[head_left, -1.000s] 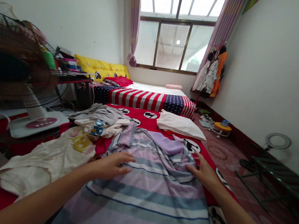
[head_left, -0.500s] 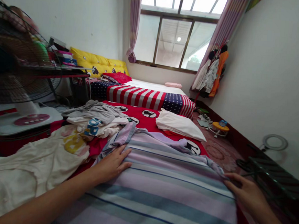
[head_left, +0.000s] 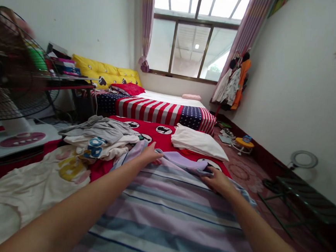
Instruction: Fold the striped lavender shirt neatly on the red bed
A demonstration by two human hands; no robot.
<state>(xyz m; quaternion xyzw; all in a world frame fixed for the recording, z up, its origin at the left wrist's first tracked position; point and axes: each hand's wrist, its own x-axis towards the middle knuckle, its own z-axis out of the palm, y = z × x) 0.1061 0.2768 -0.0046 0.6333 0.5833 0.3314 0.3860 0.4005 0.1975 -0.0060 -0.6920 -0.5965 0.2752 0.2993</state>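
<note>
A striped shirt (head_left: 175, 216) in lilac, grey-blue and white lies spread out in front of me, its neckline toward the far side. My left hand (head_left: 151, 155) is closed on the shirt at the left of the neckline, the fingertips partly hidden in the cloth. At the right of the neckline my right hand (head_left: 217, 180) pinches the edge between thumb and fingers. The lilac inside of the back (head_left: 184, 160) shows between the two hands. Just beyond lies a folded white garment (head_left: 197, 141) on the red patterned cover (head_left: 153, 129).
On the left are a crumpled grey garment (head_left: 104, 128) and a white printed shirt (head_left: 45, 172). A fan (head_left: 19, 130) stands at the far left. Further back is a bed with a flag-patterned cover (head_left: 151, 111). To the right are a yellow stool (head_left: 244, 143) and a dark folding chair (head_left: 310, 195).
Both hands have moved away from me to the shirt's neckline. My left hand went from lying flat to gripping; my right hand left the right-hand edge and moved inward.
</note>
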